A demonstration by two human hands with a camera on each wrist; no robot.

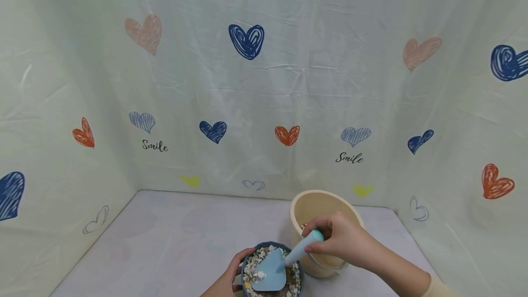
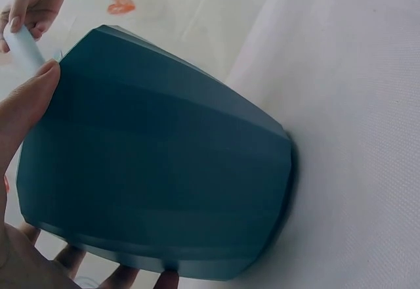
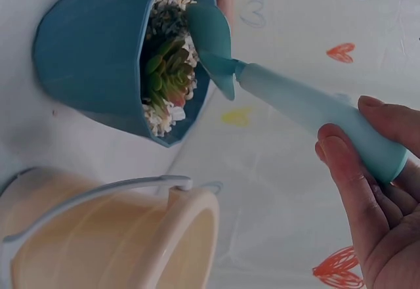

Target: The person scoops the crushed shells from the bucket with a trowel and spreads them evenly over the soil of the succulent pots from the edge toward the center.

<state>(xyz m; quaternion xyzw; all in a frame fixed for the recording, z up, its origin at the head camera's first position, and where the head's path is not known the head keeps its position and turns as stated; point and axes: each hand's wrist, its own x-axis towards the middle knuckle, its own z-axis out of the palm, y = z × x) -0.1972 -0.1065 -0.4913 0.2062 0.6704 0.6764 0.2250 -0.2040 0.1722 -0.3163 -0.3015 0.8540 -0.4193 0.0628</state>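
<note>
In the head view, my left hand (image 1: 226, 275) grips the side of a dark blue faceted flower pot (image 2: 157, 151), thumb near its rim and fingers around the opposite side. Pale pebbles (image 1: 258, 257) fill the pot's top. A green, red-tipped succulent (image 3: 168, 72) grows among them in the right wrist view; from the head, the blade mostly covers it. My right hand (image 1: 346, 240) pinches the pale blue handle of a small toy shovel (image 3: 308, 105). Its blade (image 1: 270, 273) tilts over the pebbles, with a few white bits on it.
A cream bucket (image 1: 321, 201) stands right behind the pot, under my right forearm, with some grainy material inside. Its grey handle (image 3: 105, 190) hangs along the side. A white-covered table (image 1: 173, 242) lies beneath, and a heart-printed curtain (image 1: 305, 81) encloses the back and sides.
</note>
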